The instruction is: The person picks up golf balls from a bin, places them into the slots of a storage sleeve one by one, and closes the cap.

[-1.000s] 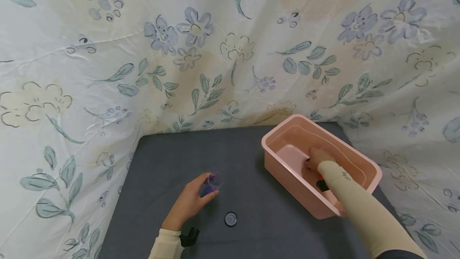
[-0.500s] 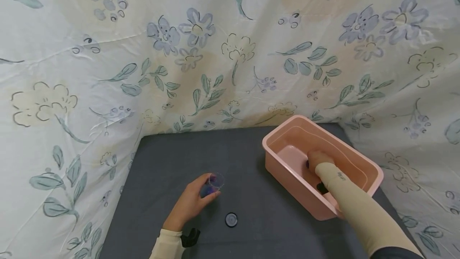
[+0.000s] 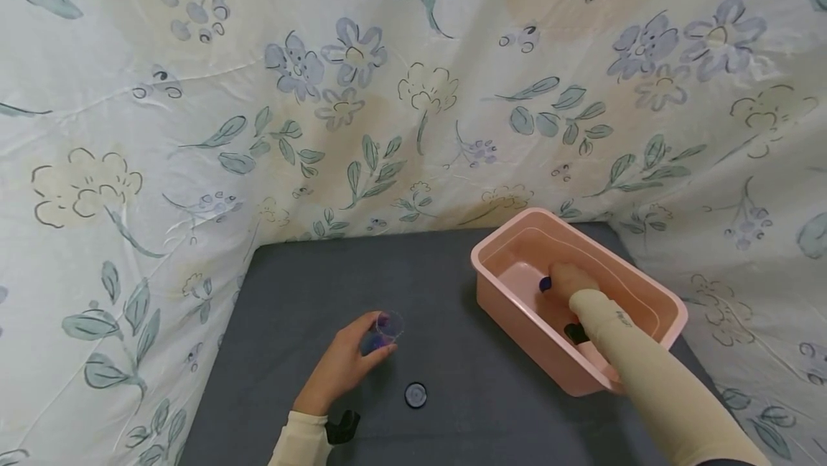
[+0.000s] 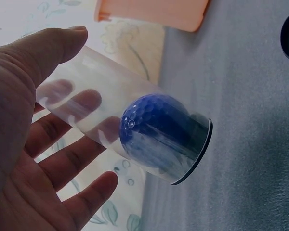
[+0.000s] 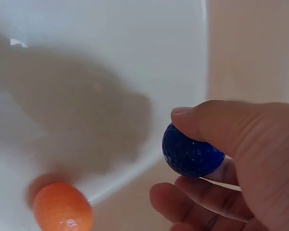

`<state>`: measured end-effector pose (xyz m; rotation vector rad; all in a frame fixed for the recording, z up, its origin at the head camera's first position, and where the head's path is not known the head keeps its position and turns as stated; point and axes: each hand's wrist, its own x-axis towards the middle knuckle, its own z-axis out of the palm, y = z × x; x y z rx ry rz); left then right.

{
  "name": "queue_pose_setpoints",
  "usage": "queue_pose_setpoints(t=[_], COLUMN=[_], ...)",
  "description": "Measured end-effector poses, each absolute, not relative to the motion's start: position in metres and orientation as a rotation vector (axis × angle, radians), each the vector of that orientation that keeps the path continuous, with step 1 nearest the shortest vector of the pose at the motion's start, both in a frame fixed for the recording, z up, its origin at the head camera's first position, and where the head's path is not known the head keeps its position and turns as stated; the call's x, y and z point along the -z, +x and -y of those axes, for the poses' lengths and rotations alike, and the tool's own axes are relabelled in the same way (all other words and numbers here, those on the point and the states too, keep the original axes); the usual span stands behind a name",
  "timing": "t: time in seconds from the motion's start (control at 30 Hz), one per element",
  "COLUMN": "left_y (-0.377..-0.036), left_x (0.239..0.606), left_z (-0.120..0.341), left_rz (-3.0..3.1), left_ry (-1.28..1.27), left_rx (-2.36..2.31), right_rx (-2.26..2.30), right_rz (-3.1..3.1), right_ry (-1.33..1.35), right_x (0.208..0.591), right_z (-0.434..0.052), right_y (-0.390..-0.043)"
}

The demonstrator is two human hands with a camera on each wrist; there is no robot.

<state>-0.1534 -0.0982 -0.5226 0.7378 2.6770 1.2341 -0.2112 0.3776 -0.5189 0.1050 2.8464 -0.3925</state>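
left hand: the left hand (image 3: pixel 339 369) is gripping a clear tube (image 3: pixel 381 333), thumb on one side and fingers curling round the other; it is sitting on the grey table (image 3: pixel 310 286), toward its front left.
tube: it is standing upright in the head view; a blue ball (image 4: pixel 151 122) is sitting inside at its closed, dark-rimmed end.
right hand: the right hand (image 3: pixel 568 285) is reaching down into the pink bin (image 3: pixel 500 292) and pinching a second blue ball (image 5: pixel 190 154) between thumb and fingers.
second blue ball: it is showing as a dark spot just left of the fingers in the head view; probably lifted off the bin floor, but the wrist view is too blurred to be sure.
orange ball: the orange ball (image 5: pixel 62 208) is lying loose on the bin floor, apart from the hand.
bin: it is sitting at the table's right side, long axis running diagonally.
cap: a dark round cap (image 3: pixel 416 395) is lying flat on the table, near the left hand, between it and the bin.
backdrop: a floral sheet (image 3: pixel 362 92) is hanging behind and beside the table.
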Motion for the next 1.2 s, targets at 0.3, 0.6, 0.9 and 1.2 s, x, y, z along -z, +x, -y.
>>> queue_pose_setpoints(t=[0.3,0.6,0.9,1.2], left_y=[-0.152,-0.151,-0.152,-0.155], left_x=[0.525,0.525,0.521,0.522], left_z=[0.099,0.098,0.097,0.096], left_rz=[-2.679,-2.677,-2.661,-2.648], left_ry=[0.744,0.768,0.789,0.800], left_rx=[-1.210,-1.195,-1.217,-1.236], right_rx=[0.461,0.548,0.572,0.554], right_rz=[-2.868,-2.982,-3.034,-3.214], right_ry=[0.092,-0.006,-0.120,-0.408], right_x=[0.500,0.472,0.430,0.410], right_z=[-0.365,-0.341,-0.310,-0.272], right_y=[-0.207,-0.200,-0.188,-0.172])
